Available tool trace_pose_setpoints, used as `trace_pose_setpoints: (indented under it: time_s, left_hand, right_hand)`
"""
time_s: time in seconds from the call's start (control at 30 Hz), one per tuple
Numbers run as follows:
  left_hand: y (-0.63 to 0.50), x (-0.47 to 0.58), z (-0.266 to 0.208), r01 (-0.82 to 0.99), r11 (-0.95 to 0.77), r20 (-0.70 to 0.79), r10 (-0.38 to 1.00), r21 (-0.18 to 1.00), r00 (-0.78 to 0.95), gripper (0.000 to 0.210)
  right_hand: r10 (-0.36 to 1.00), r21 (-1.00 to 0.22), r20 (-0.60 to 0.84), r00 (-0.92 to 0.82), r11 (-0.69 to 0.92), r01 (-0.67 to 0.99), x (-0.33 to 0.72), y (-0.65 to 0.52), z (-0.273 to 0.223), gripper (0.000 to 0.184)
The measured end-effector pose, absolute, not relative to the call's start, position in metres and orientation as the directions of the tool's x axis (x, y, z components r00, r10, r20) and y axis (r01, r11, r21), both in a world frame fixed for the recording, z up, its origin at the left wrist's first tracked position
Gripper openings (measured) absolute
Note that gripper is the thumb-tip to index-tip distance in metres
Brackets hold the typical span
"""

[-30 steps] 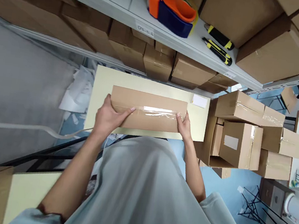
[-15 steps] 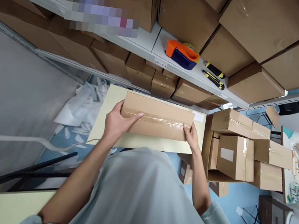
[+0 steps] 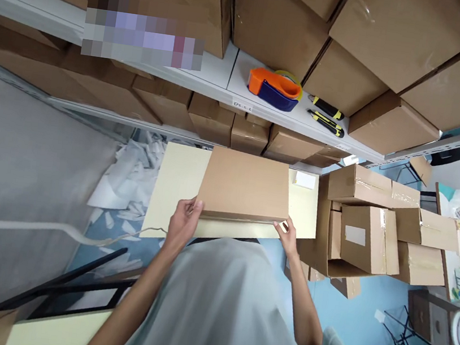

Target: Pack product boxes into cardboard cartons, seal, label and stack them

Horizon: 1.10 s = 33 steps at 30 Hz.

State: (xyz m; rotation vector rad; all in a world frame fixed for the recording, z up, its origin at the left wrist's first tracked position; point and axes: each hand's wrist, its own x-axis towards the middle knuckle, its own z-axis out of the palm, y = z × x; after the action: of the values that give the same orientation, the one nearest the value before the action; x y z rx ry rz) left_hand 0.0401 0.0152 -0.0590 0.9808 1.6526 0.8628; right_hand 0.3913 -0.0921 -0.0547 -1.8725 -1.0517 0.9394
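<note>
A flat brown cardboard box (image 3: pixel 247 184) is held by its near edge over the pale yellow table (image 3: pixel 177 179), its broad plain side facing up. My left hand (image 3: pixel 184 220) grips the near left corner, thumb on top and fingers partly hidden behind the edge. At the near right corner my right hand (image 3: pixel 287 236) pinches the box between thumb and fingers. Whether the far side of the box rests on the table, I cannot tell. A small white label stack (image 3: pixel 305 179) lies on the table just right of the box.
Above the table, a shelf (image 3: pixel 239 76) holds an orange and blue tape dispenser (image 3: pixel 274 89), two yellow-black cutters (image 3: pixel 325 123) and large cartons. A big open carton (image 3: pixel 323 231) full of boxes stands at right. Paper scraps (image 3: pixel 120 174) and a white cable (image 3: pixel 55 229) are at left.
The box has turned over: its taped narrow side faced me before, and now its wide plain side shows on top. Both hands have shifted to its near corners.
</note>
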Motion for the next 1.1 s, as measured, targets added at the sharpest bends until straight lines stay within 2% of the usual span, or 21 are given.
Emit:
trace_pose_setpoints:
  time_s: [0.13,0.27,0.63,0.8,0.87,0.93,1.03,1.1]
  left_hand:
    - [0.007,0.037,-0.078,0.256,0.517,-0.485,0.856,0.817,-0.181,0.057]
    - [0.009,0.034,-0.092,0.272,0.547,-0.520,0.837,0.792,-0.170,0.056]
    - [-0.005,0.050,-0.101,0.192,0.535,-0.526,0.845,0.823,-0.101,0.068]
    - [-0.004,0.050,-0.091,0.171,0.548,-0.526,0.836,0.819,-0.158,0.070]
    - [0.001,0.049,-0.081,0.181,0.495,-0.468,0.867,0.850,-0.171,0.072]
    - [0.010,0.050,-0.068,0.234,0.366,-0.334,0.928,0.901,-0.165,0.074]
    - [0.032,0.056,-0.046,0.330,0.141,-0.109,0.988,0.933,-0.112,0.081]
    - [0.052,0.060,-0.037,0.329,0.087,-0.077,0.996,0.940,-0.043,0.084]
  right_hand:
    - [0.836,-0.870,-0.374,0.403,-0.466,0.160,0.386,-0.111,-0.072,0.078]
    - [0.816,-0.848,-0.442,0.374,-0.515,0.122,0.388,-0.118,-0.090,0.085]
    - [0.835,-0.845,-0.446,0.322,-0.511,0.157,0.390,-0.108,-0.110,0.083]
    - [0.862,-0.884,-0.364,0.352,-0.439,0.161,0.391,-0.092,-0.088,0.081]
    - [0.887,-0.907,-0.300,0.352,-0.380,0.184,0.395,-0.079,-0.068,0.073]
    - [0.907,-0.924,-0.228,0.354,-0.317,0.215,0.400,-0.061,-0.046,0.067]
    - [0.924,-0.940,-0.157,0.349,-0.248,0.234,0.412,-0.029,-0.017,0.068]
    - [0.929,-0.941,-0.154,0.335,-0.241,0.236,0.421,-0.008,-0.005,0.071]
